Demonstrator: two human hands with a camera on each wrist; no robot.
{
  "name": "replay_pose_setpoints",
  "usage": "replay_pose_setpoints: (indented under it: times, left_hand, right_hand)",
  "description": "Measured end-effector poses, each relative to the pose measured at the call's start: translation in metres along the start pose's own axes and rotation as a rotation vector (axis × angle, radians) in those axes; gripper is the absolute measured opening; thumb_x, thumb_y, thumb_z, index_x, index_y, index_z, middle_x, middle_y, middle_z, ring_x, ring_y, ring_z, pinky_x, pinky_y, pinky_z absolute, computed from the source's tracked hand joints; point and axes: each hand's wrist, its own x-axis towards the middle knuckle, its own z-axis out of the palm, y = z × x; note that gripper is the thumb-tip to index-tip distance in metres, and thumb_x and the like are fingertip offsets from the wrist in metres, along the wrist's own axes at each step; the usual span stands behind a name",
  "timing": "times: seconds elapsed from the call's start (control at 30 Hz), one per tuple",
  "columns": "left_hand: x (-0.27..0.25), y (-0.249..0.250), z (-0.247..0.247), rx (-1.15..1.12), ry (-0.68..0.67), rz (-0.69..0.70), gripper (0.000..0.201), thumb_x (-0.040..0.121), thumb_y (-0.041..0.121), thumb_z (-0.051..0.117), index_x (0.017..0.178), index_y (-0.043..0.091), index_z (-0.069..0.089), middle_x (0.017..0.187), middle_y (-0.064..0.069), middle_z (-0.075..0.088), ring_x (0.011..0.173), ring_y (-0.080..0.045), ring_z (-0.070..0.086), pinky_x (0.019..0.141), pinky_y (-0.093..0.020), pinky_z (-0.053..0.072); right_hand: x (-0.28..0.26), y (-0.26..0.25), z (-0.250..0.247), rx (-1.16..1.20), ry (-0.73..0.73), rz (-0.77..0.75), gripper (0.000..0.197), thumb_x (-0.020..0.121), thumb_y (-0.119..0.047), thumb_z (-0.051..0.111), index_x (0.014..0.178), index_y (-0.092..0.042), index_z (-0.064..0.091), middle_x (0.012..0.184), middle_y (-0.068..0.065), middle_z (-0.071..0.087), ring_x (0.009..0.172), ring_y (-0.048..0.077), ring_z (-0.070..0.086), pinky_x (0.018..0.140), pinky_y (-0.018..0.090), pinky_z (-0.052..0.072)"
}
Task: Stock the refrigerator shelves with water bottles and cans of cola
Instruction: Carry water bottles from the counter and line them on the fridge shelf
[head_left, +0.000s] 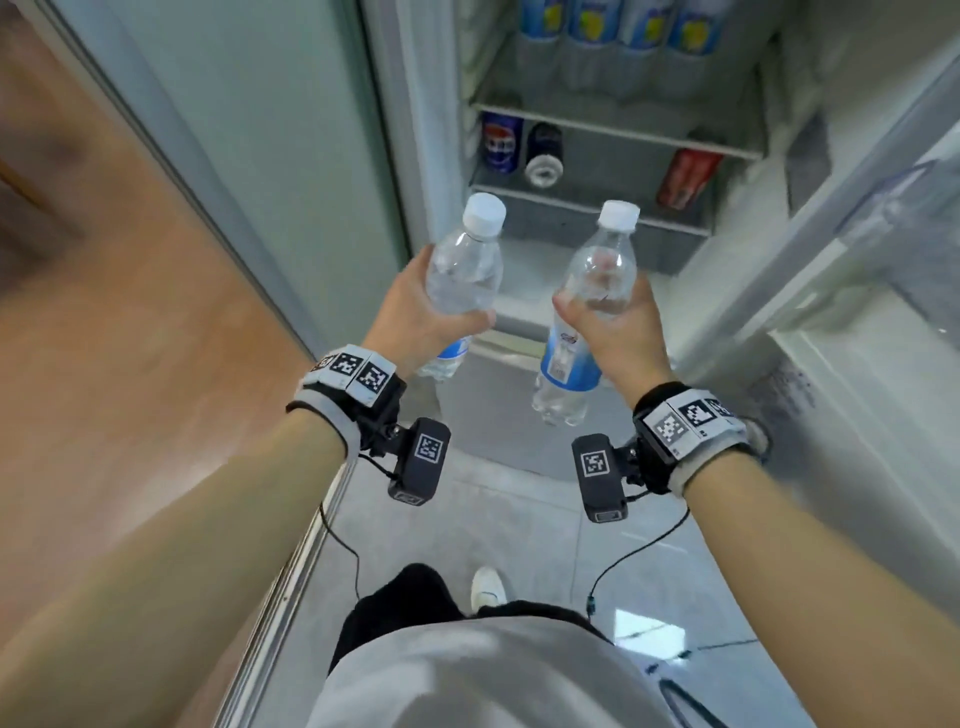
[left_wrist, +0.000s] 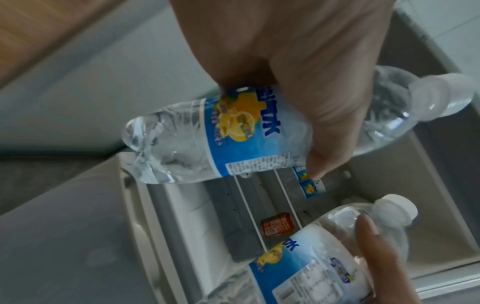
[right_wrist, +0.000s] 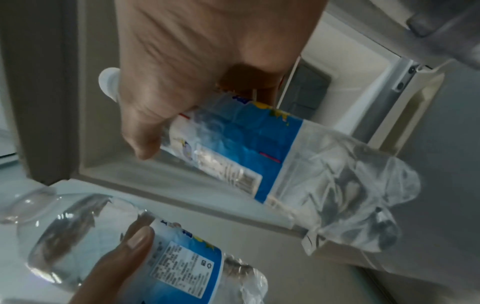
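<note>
My left hand (head_left: 415, 306) grips a clear water bottle (head_left: 465, 270) with a white cap and blue label, held upright before the open fridge. My right hand (head_left: 608, 322) grips a second such bottle (head_left: 582, 332) beside it. In the left wrist view the left bottle (left_wrist: 233, 135) lies across my palm (left_wrist: 298, 61), with the other bottle (left_wrist: 324, 255) below it. The right wrist view has the right bottle (right_wrist: 259, 156) under my hand (right_wrist: 194, 72). Inside the fridge, several bottles (head_left: 618, 21) stand on the upper shelf. A blue cola can (head_left: 501, 140), a dark can (head_left: 544, 153) and a red can (head_left: 685, 176) sit on the shelf below.
The fridge door (head_left: 857, 249) stands open at the right. A pale cabinet side (head_left: 249, 156) and a wooden panel (head_left: 104, 312) are at the left. Grey floor tiles (head_left: 519, 519) lie underfoot, with my white shoe (head_left: 487, 587) on them.
</note>
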Motion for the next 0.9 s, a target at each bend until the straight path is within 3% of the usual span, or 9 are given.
replay_pose_setpoints:
  times: [0.13,0.23,0.43,0.57,0.67,0.77,0.83,0.9]
  left_hand:
    - [0.07,0.01,0.017,0.028,-0.136,0.023,0.06,0.064,0.03,0.086,0.114,0.022,0.054,0.105,0.007,0.067,0.093,-0.009,0.065,0.084,-0.028,0.053]
    - [0.116,0.018,0.028,0.014,-0.182,0.034,0.076,0.054,0.045,0.083,0.121,0.02,0.058,0.11,0.005,0.07,0.099,-0.013,0.068,0.091,-0.039,0.056]
    - [0.188,0.029,0.036,-0.068,-0.278,0.082,0.05,0.066,0.033,0.085,0.11,0.025,0.062,0.107,0.006,0.07,0.101,-0.013,0.067,0.094,-0.041,0.055]
    - [0.228,0.04,0.043,-0.089,-0.356,0.116,0.057,0.065,0.035,0.086,0.116,0.02,0.063,0.105,0.006,0.073,0.097,-0.01,0.07,0.091,-0.039,0.057]
    - [0.248,0.052,0.051,-0.104,-0.375,0.128,0.047,0.069,0.031,0.086,0.11,0.023,0.065,0.102,0.008,0.073,0.095,-0.006,0.07,0.089,-0.032,0.058]
    - [0.267,0.064,0.063,-0.103,-0.398,0.16,0.034,0.075,0.02,0.083,0.105,0.019,0.066,0.094,0.012,0.069,0.086,0.002,0.066,0.072,-0.013,0.054]
    - [0.28,0.071,0.071,-0.085,-0.403,0.173,0.033,0.076,0.018,0.082,0.105,0.014,0.065,0.094,0.008,0.07,0.085,-0.001,0.067,0.069,-0.012,0.054]
    - [0.291,0.077,0.077,-0.074,-0.387,0.183,0.038,0.073,0.024,0.082,0.106,0.015,0.065,0.098,0.004,0.072,0.091,-0.009,0.07,0.077,-0.022,0.058]
  right_hand:
    - [0.043,-0.008,-0.007,-0.02,0.139,0.028,0.048,0.073,-0.033,0.083,0.113,-0.019,0.06,0.099,-0.009,0.07,0.085,-0.002,0.068,0.075,0.019,0.052]
    - [0.074,-0.02,-0.01,-0.015,0.255,0.028,0.059,0.068,-0.042,0.083,0.117,-0.019,0.06,0.105,-0.007,0.072,0.093,0.003,0.069,0.087,0.029,0.057]
    - [0.135,-0.064,-0.008,-0.024,0.536,0.013,0.056,0.072,-0.041,0.082,0.116,-0.028,0.049,0.105,-0.014,0.065,0.1,0.006,0.066,0.098,0.034,0.054]
    - [0.173,-0.087,-0.013,-0.036,0.704,0.002,0.09,0.067,-0.054,0.081,0.141,-0.019,0.042,0.131,-0.002,0.062,0.12,0.014,0.061,0.106,0.036,0.048]
    - [0.199,-0.101,-0.029,-0.1,0.798,-0.014,0.087,0.072,-0.05,0.079,0.142,-0.016,0.042,0.134,0.004,0.06,0.121,0.02,0.059,0.099,0.031,0.047]
    - [0.225,-0.11,-0.043,-0.142,0.834,-0.038,0.095,0.073,-0.05,0.076,0.149,-0.013,0.032,0.135,0.007,0.057,0.122,0.025,0.057,0.101,0.04,0.049]
    - [0.241,-0.11,-0.049,-0.122,0.839,-0.085,0.094,0.075,-0.043,0.078,0.149,-0.01,0.03,0.13,0.004,0.055,0.119,0.019,0.055,0.103,0.035,0.047]
    - [0.258,-0.108,-0.057,-0.142,0.834,-0.103,0.089,0.081,-0.036,0.077,0.151,-0.01,0.028,0.139,0.006,0.051,0.12,0.012,0.049,0.099,0.019,0.039]
